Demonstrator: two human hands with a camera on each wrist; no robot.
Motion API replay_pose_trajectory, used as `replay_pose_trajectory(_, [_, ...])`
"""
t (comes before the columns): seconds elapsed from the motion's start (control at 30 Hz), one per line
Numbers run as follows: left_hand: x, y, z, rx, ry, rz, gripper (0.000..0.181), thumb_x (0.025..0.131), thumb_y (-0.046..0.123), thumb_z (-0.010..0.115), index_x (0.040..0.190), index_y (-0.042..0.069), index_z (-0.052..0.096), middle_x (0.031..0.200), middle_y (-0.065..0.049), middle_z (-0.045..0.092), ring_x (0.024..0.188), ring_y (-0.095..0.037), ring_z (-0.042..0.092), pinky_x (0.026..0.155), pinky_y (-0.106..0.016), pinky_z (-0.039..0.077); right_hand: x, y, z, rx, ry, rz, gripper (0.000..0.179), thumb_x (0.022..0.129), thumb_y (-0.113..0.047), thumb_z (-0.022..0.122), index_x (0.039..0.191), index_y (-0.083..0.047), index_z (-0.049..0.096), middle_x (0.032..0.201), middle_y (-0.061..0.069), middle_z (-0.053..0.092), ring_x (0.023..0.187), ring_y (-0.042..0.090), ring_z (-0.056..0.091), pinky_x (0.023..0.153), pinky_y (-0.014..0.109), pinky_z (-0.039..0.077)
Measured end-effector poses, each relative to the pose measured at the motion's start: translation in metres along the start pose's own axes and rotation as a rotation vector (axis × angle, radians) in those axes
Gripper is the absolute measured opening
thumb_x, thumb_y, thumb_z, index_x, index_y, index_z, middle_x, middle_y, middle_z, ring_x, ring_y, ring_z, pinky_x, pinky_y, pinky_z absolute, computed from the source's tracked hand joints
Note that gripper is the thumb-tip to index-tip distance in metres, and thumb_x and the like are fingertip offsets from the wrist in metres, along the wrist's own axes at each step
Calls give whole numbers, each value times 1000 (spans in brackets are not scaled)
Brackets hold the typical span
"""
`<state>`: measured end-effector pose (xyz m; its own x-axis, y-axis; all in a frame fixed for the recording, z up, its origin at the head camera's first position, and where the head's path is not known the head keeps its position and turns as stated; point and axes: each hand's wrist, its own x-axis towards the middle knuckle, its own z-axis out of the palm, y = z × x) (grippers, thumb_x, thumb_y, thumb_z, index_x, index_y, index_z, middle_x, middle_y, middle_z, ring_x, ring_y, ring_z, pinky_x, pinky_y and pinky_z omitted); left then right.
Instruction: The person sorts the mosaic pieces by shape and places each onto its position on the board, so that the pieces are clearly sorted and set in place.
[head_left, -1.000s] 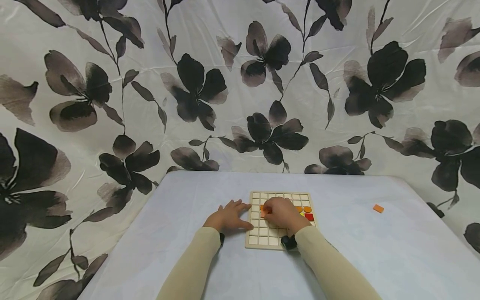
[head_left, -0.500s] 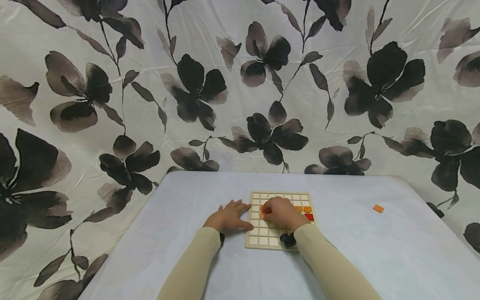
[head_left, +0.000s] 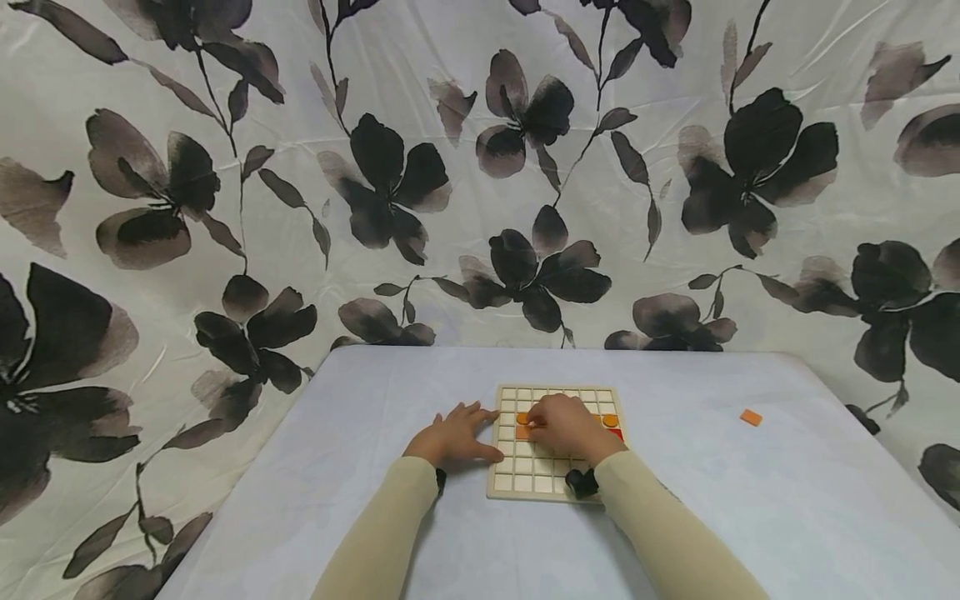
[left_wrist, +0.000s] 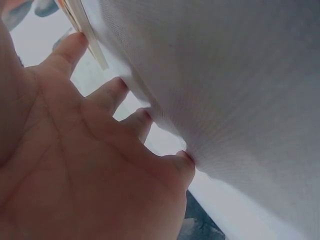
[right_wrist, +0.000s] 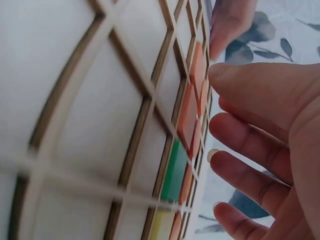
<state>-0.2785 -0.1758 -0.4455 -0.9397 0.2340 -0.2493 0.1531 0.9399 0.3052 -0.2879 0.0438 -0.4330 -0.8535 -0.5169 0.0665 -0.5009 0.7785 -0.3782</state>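
Observation:
A wooden grid board (head_left: 525, 483) lies on the table with coloured pieces in its cells. My left hand (head_left: 453, 435) rests at the board's left edge, fingers spread, fingertips down on the white cloth in the left wrist view. Over the middle of the board is my right hand (head_left: 564, 425), its fingertips beside an orange round piece (head_left: 522, 418) and an orange square tile (head_left: 522, 432). In the right wrist view, nothing shows between thumb and fingers, which hang close to the orange tiles (right_wrist: 187, 112). A green tile (right_wrist: 174, 172) and a yellow tile (right_wrist: 162, 225) sit nearby.
To the right of the board, a loose orange tile (head_left: 751, 417) lies on the white tablecloth (head_left: 697, 467). Another orange round piece (head_left: 611, 421) shows right of my right hand. Behind the table hangs a floral curtain (head_left: 420, 292).
My right fingertips have drawn slightly off the orange round piece, which shows more fully. The left hand stays at the board's edge. The head view has shifted a little.

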Motion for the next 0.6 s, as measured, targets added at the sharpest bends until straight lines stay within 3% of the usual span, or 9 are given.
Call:
replay_pose_trajectory(0.37, [2,0,3,4,-2,-4,82,76,61,71,147,28,43,159,-7,30,149,-36,20,116,-66,15,-23,21,-15,-1,51,39,23,89,-24,69,109,-12,73,104,2,71,101,23,65,91,43,51])
replay_pose_trajectory(0.6, [1,1,0,39,-14,9,83,77,62,70,147,28,41,158,-8,31,148,-36,22,113,-69,18,-34,41,-32,-70,68,58,26,91,-24,68,111,-9,72,101,3,72,99,25,65,94,50,48])
